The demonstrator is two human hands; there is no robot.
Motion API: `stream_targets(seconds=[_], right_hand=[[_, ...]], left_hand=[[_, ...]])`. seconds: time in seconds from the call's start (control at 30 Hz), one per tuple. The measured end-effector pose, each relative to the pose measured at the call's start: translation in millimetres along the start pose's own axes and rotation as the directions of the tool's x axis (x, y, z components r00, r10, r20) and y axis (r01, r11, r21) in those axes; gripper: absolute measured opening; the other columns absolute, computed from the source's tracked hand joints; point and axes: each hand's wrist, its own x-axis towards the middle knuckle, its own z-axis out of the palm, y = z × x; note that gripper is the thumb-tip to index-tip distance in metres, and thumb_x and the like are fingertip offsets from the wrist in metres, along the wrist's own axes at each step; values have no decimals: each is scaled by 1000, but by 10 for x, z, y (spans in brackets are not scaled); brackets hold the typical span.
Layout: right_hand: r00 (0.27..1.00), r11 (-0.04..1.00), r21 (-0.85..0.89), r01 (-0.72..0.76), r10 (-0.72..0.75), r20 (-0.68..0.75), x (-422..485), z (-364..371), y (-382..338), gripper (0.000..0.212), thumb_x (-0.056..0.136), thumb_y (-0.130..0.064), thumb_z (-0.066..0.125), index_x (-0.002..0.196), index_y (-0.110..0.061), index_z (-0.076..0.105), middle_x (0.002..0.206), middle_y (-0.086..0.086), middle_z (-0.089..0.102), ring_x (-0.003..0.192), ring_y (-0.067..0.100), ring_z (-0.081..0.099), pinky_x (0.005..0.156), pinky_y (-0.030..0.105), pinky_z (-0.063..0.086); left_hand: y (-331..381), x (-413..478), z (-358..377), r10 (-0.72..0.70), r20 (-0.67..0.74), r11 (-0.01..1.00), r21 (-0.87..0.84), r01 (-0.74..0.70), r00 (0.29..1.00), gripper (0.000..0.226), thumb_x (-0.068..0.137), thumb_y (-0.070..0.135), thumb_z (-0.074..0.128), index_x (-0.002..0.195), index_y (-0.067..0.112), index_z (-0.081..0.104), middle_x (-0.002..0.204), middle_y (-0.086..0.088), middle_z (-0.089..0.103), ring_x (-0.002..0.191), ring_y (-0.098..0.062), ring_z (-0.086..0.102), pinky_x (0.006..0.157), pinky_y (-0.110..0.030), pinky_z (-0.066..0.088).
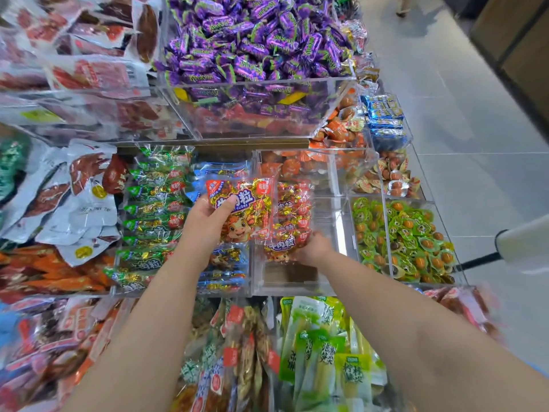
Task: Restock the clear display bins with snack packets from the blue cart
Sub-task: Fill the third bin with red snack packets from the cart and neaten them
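We stand by a grey tiled floor point(475, 144), over a stepped display of clear bins, the biggest heaped with purple candies point(255, 34). Below it, the middle bin point(297, 282) sits between green packets point(154, 203) and green-wrapped snacks point(407, 233). Our left hand point(208, 221) grips a red packet point(246, 209) above that bin's left wall, thumb pressed on its front (the other fingers are hidden behind). Our right hand point(315, 248) holds a second red packet point(292, 221) upright inside the bin, fingers curled under its lower edge.

left grip point(205, 221) holds red packet point(243, 209) | right grip point(312, 248) — packet stack point(292, 215), clear bin point(294, 281)
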Motion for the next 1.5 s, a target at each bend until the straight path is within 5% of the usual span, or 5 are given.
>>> stream_targets(seconds=[0.63, 0.83, 1.07, 1.3, 1.5], right_hand=[[991, 868, 489, -91, 29, 133, -404, -510, 95, 49, 77, 3, 71, 120, 3, 47, 87, 18, 63, 76, 24, 63, 79, 29, 49], [933, 517, 853, 75, -339, 124, -827, -929, -160, 24, 88, -37, 58, 106, -22, 61, 93, -3, 70, 82, 13, 65, 66, 26, 52], [937, 660, 741, 124, -324, 132, -871, -915, -63, 52, 76, 13, 67, 117, -14, 51, 99, 5, 69, 88, 18, 68, 69, 30, 58], [963, 931, 329, 158, -219, 157, -686, -487, 77, 46, 67, 6, 78, 109, -7, 63, 105, 11, 68, 97, 24, 65, 92, 40, 52], [989, 988, -115, 107, -93, 115, -524, -229, -37, 42, 69, -24, 82, 105, -19, 62, 97, 2, 67, 90, 21, 63, 69, 26, 53]], left_hand=[[107, -294, 294, -33, 236, 999, 12, 31, 971, 17, 89, 28, 65, 104, 22, 60, 98, 5, 73, 87, -11, 70, 64, -19, 50], [143, -318, 432, -72, 359, 991, 135, 25, 931, 7, 96, 30, 55, 102, 32, 52, 103, 13, 65, 89, 2, 61, 68, -19, 44], [87, -315, 419, -135, 293, 848, 529, -43, 947, 17, 91, 41, 59, 89, 26, 51, 95, 7, 60, 87, -10, 58, 76, -30, 49], [-71, -300, 227, -167, 213, 452, 884, -117, 963, 48, 87, 44, 62, 52, 16, 46, 50, -5, 39, 56, -26, 53, 56, -34, 44], [-184, -181, 270, -161, 196, 481, 871, -97, 967, 48, 85, 33, 63, 50, 15, 36, 47, -1, 30, 43, -16, 33, 45, -26, 26]])
